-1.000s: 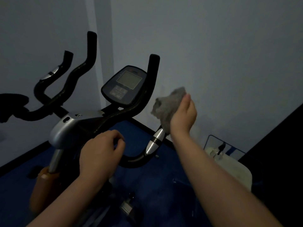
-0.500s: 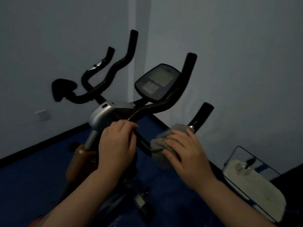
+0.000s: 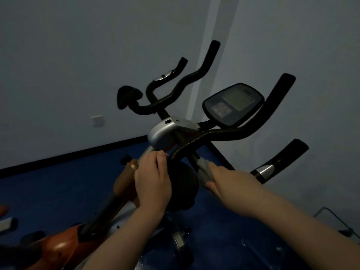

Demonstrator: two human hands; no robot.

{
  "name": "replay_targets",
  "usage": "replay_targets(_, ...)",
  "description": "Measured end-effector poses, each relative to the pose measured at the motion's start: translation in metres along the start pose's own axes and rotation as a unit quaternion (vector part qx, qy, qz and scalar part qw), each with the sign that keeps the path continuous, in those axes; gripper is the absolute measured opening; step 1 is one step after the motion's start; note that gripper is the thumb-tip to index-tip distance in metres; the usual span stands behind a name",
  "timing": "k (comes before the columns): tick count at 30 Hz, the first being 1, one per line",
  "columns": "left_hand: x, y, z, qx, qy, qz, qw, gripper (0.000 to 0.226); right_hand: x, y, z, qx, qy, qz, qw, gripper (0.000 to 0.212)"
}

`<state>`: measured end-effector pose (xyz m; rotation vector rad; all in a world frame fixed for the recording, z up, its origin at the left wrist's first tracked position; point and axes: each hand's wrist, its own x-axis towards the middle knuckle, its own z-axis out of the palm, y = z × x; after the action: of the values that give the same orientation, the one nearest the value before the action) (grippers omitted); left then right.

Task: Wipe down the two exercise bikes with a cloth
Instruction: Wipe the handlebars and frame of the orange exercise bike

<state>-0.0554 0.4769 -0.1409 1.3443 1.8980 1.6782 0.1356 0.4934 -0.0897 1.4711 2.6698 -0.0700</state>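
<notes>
One exercise bike fills the view, with black curved handlebars [image 3: 224, 133], a console [image 3: 233, 104], a silver housing [image 3: 161, 133] and an orange frame [image 3: 58, 248]. My left hand [image 3: 153, 184] grips the handlebar tube just below the silver housing, fingers curled over it. To its right, my right hand [image 3: 228, 182] holds a grey cloth [image 3: 203, 168] against the tube under the handlebar's centre. This hand is blurred. A black round part sits between my two hands. No second bike is plainly in view.
The bike stands on a blue floor [image 3: 58, 182] in a corner of pale walls. A wall socket [image 3: 97, 120] is low on the left wall. A thin wire frame [image 3: 331, 215] stands on the floor at the lower right.
My right hand came down from the raised right grip with the cloth and now holds it low on the central tube. My view has swung left. The left hand kept its grip.
</notes>
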Motion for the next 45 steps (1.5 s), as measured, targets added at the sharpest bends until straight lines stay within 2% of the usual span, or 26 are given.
replay_targets(3,-0.001,-0.001,0.002,0.013,-0.011,-0.003,1.0,0.029,0.023,-0.008,-0.005,0.071,-0.038,0.034,0.996,0.04)
replay_targets(5,0.0,-0.001,0.001,0.016,-0.014,-0.005,1.0,0.031,0.04,-0.015,-0.005,0.104,-0.016,0.04,0.994,0.039)
replay_targets(7,0.0,0.0,0.001,0.012,-0.019,-0.008,1.0,0.032,0.038,-0.016,-0.003,0.06,0.017,0.027,0.998,0.042)
replay_targets(11,0.0,-0.001,0.002,-0.006,-0.023,-0.019,1.0,0.035,-0.002,-0.004,0.007,-0.064,0.068,-0.028,0.995,0.062)
replay_targets(16,-0.003,-0.001,0.002,-0.023,-0.027,-0.033,0.999,0.037,0.038,-0.015,-0.002,-0.006,0.013,0.015,1.0,0.054)
replay_targets(18,-0.003,-0.002,0.001,-0.034,-0.022,-0.04,0.998,0.039,0.041,-0.017,-0.002,0.015,0.024,0.016,0.999,0.055)
replay_targets(22,-0.004,-0.005,0.002,-0.034,-0.006,-0.072,0.997,0.041,0.004,-0.006,0.014,-0.049,0.076,-0.021,0.996,0.065)
replay_targets(24,-0.005,-0.006,0.003,-0.024,0.007,-0.08,0.996,0.04,0.007,-0.003,0.012,-0.01,0.046,-0.007,0.999,0.06)
replay_targets(26,-0.005,-0.006,0.003,-0.012,0.018,-0.075,0.997,0.039,0.024,-0.007,-0.001,0.08,-0.009,0.017,0.997,0.044)
replay_targets(27,-0.004,-0.005,0.002,-0.009,0.018,-0.071,0.997,0.039,0.034,-0.009,-0.004,0.093,-0.011,0.015,0.995,0.037)
replay_targets(29,-0.002,-0.003,0.001,0.001,0.011,-0.05,0.999,0.036,0.041,-0.013,-0.005,0.08,0.01,0.017,0.997,0.034)
replay_targets(32,-0.001,-0.001,0.001,0.005,-0.015,-0.026,1.0,0.032,0.013,-0.018,0.008,-0.018,0.077,0.06,0.995,0.048)
replay_targets(34,0.0,-0.001,0.001,-0.029,-0.018,-0.048,0.998,0.031,-0.004,-0.021,0.015,-0.069,0.083,0.076,0.991,0.055)
replay_targets(37,-0.002,-0.001,0.003,-0.079,-0.032,-0.097,0.992,0.031,0.018,-0.024,0.01,-0.006,0.082,0.083,0.993,0.046)
replay_targets(39,-0.002,0.0,0.002,-0.078,-0.047,-0.093,0.991,0.033,0.038,-0.024,0.003,0.101,0.057,0.1,0.988,0.039)
replay_targets(41,0.0,0.0,0.001,-0.091,-0.066,-0.088,0.99,0.033,0.044,-0.024,0.002,0.155,0.072,0.101,0.98,0.038)
replay_targets(42,0.0,-0.001,0.001,-0.108,-0.077,-0.09,0.987,0.033,0.04,-0.023,0.002,0.131,0.089,0.109,0.981,0.037)
replay_targets(44,0.001,-0.004,0.001,-0.131,-0.082,-0.089,0.984,0.032,0.026,-0.023,0.007,0.05,0.171,0.115,0.977,0.038)
replay_targets(45,0.002,-0.004,0.001,-0.135,-0.078,-0.088,0.984,0.032,0.021,-0.025,0.007,0.048,0.215,0.115,0.969,0.039)
